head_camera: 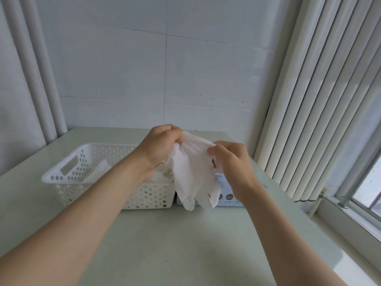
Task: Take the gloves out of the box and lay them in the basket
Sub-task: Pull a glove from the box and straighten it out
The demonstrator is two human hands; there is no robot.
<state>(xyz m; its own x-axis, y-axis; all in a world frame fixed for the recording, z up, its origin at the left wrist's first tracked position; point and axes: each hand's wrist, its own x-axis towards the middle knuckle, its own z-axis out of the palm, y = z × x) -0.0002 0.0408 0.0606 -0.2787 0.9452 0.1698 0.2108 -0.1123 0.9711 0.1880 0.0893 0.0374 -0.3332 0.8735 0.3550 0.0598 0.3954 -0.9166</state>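
Observation:
A thin white glove (193, 172) hangs between both hands above the table, its fingers pointing down. My left hand (160, 143) pinches the cuff at the left and my right hand (233, 159) pinches it at the right. Behind and below the glove lies the pale blue glove box (226, 195), mostly hidden by the glove and my right wrist. To the left of the box stands a white perforated basket (68, 174) with white gloves (99, 170) lying inside it.
Basket and box rest on a pale green table (175, 244) set against a white wall. Vertical blinds (321, 100) and a window sill (350, 219) run along the right. White pipes (41, 79) stand at the back left corner.

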